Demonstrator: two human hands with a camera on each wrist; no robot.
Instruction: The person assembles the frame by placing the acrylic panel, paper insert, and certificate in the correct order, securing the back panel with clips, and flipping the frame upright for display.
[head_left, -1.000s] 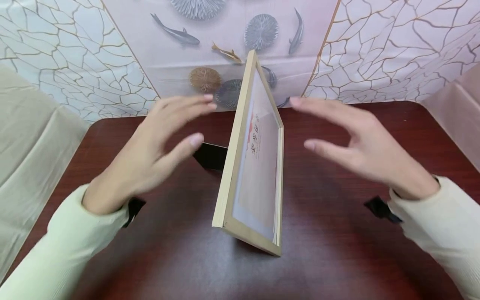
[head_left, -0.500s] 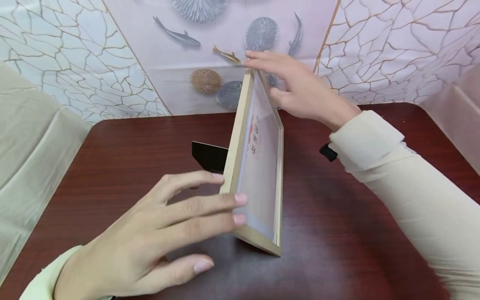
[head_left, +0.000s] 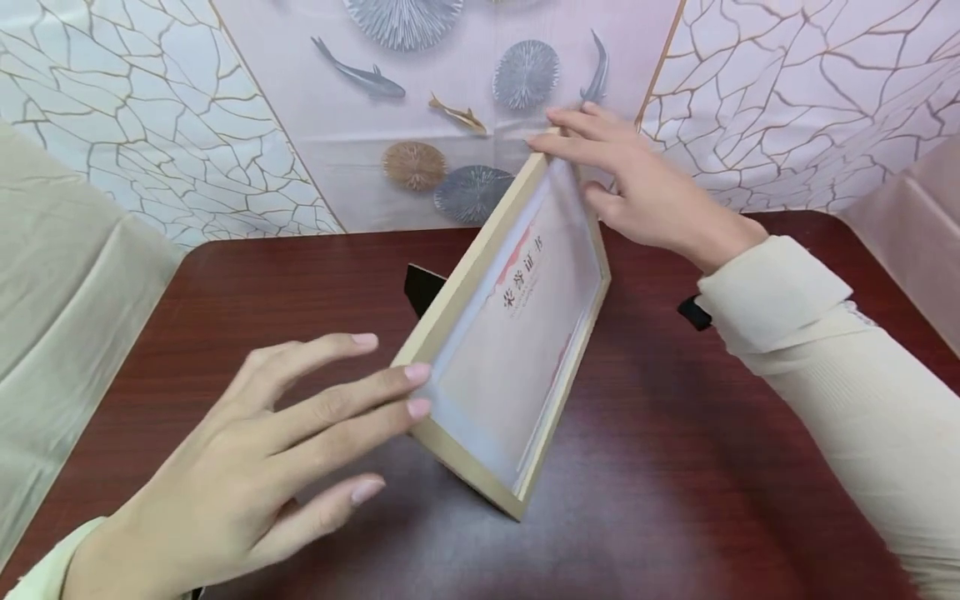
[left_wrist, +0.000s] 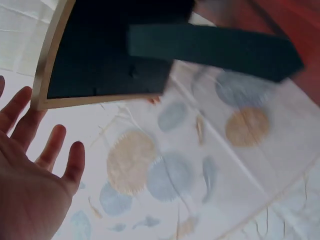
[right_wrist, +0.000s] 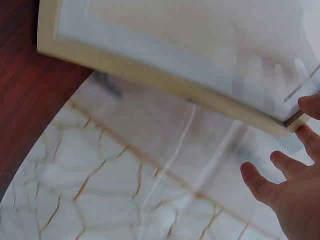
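A light-wood picture frame [head_left: 480,242] stands tilted on the dark red table, holding a certificate [head_left: 517,325] under its clear front. Two fingertips of my left hand [head_left: 255,450] touch the upper near corner, the other fingers spread apart. At the upper far corner, fingers of my right hand [head_left: 645,175] rest on the edge, its thumb in front of the frame. Behind, a black prop leg [left_wrist: 215,50] juts from the dark backing [left_wrist: 110,50]. The right wrist view shows that far corner beside the right hand [right_wrist: 290,190], which is partly cut off.
The table [head_left: 675,467] has a smooth, glossy top with rounded back corners. Behind it hangs a patterned cloth [head_left: 345,158] with fish and coral-like discs. Pale plain cloth [head_left: 75,250] borders the left side.
Both hands have moved from either side of the frame onto its two upper corners. The frame has turned, its near end swinging left and its far end right, so more of its front shows.
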